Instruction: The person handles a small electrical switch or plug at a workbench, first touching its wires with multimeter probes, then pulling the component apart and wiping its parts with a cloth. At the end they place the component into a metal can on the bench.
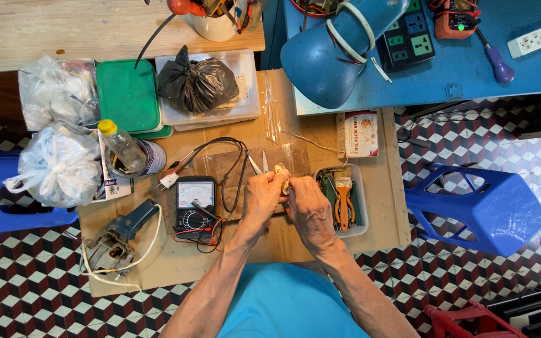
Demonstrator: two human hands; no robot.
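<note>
My left hand (261,199) and my right hand (310,209) meet over the middle of a low wooden board (380,206). Together they pinch a small brass-coloured part (281,170) between the fingertips; most of it is hidden by my fingers. Two thin metal tips (259,164) stick out just left of the part. A black analogue multimeter (195,203) with red and black leads lies left of my left hand. Right of my right hand stands a clear tray (359,226) holding an orange-handled tool (344,206) and a paintbrush.
A blue desk lamp (333,50) hangs over the board's far edge. Plastic boxes, a black bag (196,81), white bags (61,164) and a bottle (122,147) crowd the left. An old motor part (111,247) lies at front left. Blue stools (483,209) stand on either side.
</note>
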